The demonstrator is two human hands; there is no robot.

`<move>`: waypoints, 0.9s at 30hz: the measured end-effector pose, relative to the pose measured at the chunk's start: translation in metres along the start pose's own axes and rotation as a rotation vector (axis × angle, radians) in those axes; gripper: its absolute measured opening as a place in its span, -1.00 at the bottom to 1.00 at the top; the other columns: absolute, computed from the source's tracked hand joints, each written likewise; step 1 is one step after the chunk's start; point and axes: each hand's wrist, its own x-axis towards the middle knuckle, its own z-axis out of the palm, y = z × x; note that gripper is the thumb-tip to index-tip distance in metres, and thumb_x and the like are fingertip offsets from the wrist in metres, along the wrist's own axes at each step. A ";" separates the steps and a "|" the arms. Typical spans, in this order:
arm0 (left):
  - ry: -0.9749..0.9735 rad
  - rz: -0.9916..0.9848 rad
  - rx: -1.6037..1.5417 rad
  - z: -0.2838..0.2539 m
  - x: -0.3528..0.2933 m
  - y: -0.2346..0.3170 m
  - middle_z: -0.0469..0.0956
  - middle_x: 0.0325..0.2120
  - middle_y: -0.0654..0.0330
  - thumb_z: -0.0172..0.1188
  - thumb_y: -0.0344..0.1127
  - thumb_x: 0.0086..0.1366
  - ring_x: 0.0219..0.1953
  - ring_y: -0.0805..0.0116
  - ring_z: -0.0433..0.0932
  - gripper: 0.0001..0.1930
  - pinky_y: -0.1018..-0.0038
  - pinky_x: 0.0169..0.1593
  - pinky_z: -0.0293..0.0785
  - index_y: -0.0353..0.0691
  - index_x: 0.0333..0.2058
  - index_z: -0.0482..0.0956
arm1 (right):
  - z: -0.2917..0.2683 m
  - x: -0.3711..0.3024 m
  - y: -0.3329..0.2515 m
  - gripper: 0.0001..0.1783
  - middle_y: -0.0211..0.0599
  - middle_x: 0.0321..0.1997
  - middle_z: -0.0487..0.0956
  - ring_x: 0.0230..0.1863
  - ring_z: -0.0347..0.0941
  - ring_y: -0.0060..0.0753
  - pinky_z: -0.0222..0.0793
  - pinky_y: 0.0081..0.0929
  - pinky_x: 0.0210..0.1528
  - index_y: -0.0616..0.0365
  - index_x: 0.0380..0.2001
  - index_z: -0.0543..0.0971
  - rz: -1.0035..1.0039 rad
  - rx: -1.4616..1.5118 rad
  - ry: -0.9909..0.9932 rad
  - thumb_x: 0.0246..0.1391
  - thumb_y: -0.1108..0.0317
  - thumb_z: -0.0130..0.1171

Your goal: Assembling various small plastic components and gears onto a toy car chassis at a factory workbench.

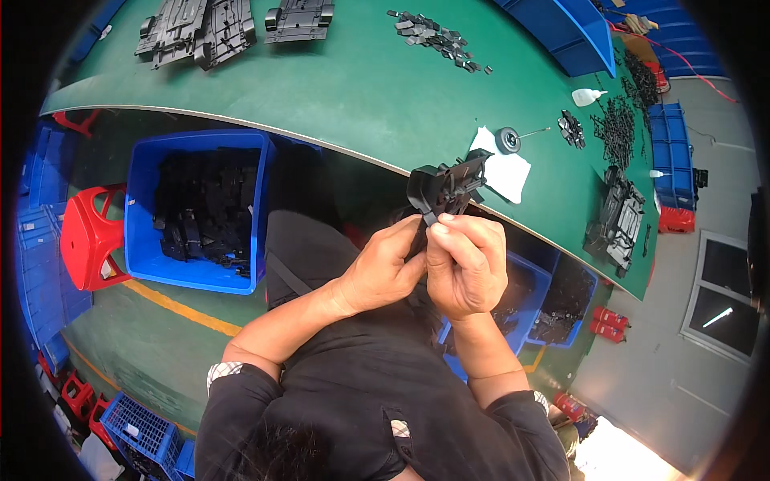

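Just off the table's near edge I hold up a black moulded plastic chassis part [439, 186], tilted, with one end over the edge. My left hand [385, 266] is closed round its near side, thumb toward me. Thumb and fingers of my right hand [468, 264] are pinched at the same end, on a small dark piece [430, 219] whose exact kind I cannot make out. Beyond the part, a small black wheel [508, 140] with a thin metal rod lies by a white sheet [505, 172] on the green table [345, 104].
Several black chassis parts [196, 32] and a pile of small black pieces [437, 40] lie farther back. A white squeeze bottle [588, 97] and more parts are at the right. On the left, a blue bin [261, 208] of black parts stands beside a red stool [80, 240].
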 end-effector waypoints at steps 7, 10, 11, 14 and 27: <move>-0.035 -0.017 0.039 -0.002 -0.002 -0.005 0.52 -0.29 0.08 0.11 -0.49 0.22 -0.25 0.27 0.55 -0.77 0.46 -0.18 0.46 -0.36 -0.13 0.43 | -0.001 0.001 0.000 -0.67 -0.28 -0.30 0.57 -0.37 0.48 -0.29 0.43 -0.50 -0.35 0.11 -0.29 0.58 0.000 -0.008 -0.003 -0.22 0.58 0.37; -0.031 -0.019 0.033 -0.002 -0.002 -0.004 0.52 -0.28 0.07 0.11 -0.51 0.21 -0.25 0.27 0.55 -0.76 0.46 -0.18 0.46 -0.37 -0.12 0.43 | -0.001 0.002 0.000 -0.67 -0.28 -0.30 0.56 -0.37 0.48 -0.29 0.43 -0.50 -0.35 0.12 -0.29 0.58 -0.008 -0.019 -0.004 -0.22 0.59 0.36; -0.031 -0.019 0.033 -0.003 -0.002 -0.004 0.52 -0.28 0.07 0.11 -0.51 0.21 -0.25 0.27 0.55 -0.76 0.46 -0.18 0.46 -0.37 -0.12 0.43 | -0.001 0.002 0.000 -0.67 -0.28 -0.30 0.56 -0.37 0.48 -0.29 0.43 -0.50 -0.35 0.12 -0.29 0.58 -0.008 -0.019 -0.004 -0.22 0.59 0.36; -0.032 0.004 0.048 -0.002 -0.002 -0.005 0.52 -0.27 0.06 0.11 -0.53 0.20 -0.24 0.23 0.55 -0.75 0.45 -0.17 0.46 -0.37 -0.12 0.43 | -0.001 0.003 0.000 -0.68 -0.28 -0.31 0.56 -0.37 0.48 -0.29 0.43 -0.50 -0.35 0.13 -0.30 0.59 -0.011 -0.022 -0.007 -0.23 0.59 0.36; 0.038 0.069 0.073 -0.001 -0.002 -0.006 0.41 -0.38 -0.09 0.07 -0.62 0.06 -0.33 -0.17 0.44 -0.75 0.24 -0.31 0.41 -0.40 -0.23 0.38 | 0.002 0.004 -0.001 -0.73 -0.26 -0.35 0.53 -0.40 0.46 -0.29 0.40 -0.50 -0.38 0.18 -0.32 0.56 -0.030 -0.032 -0.011 -0.18 0.61 0.30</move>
